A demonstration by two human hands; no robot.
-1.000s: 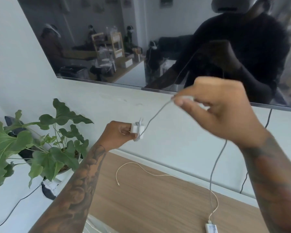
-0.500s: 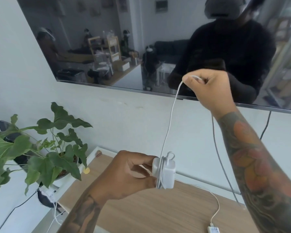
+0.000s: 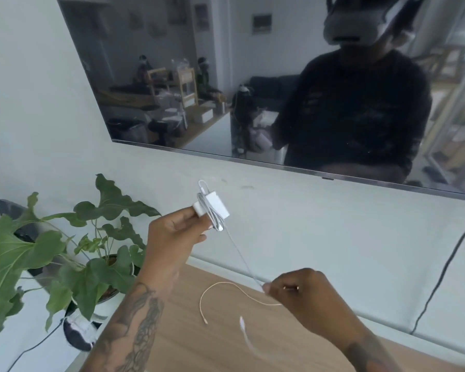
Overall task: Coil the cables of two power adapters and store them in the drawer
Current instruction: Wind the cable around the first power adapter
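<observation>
My left hand [image 3: 175, 232] pinches a white power adapter [image 3: 215, 204] held up in front of the wall, with several turns of its white cable wound round the block. The loose cable [image 3: 242, 256] runs down and right from it to my right hand [image 3: 304, 294], which pinches it just above the wooden top [image 3: 212, 350]. Its blurred free end [image 3: 246, 334] dangles below that hand. A second, cream-coloured cable [image 3: 227, 286] lies in a loop on the wood. The second adapter and the drawer are out of view.
A potted green plant [image 3: 73, 251] stands at the left on a white surface, close to my left forearm. A large dark screen [image 3: 253, 76] hangs on the wall above. A black cord [image 3: 440, 275] runs down the wall at the right.
My right hand has swung from high near the screen down to the wooden top, drawing the cable with it. My left hand has lifted and turned the adapter. The cable's free end now dangles loose.
</observation>
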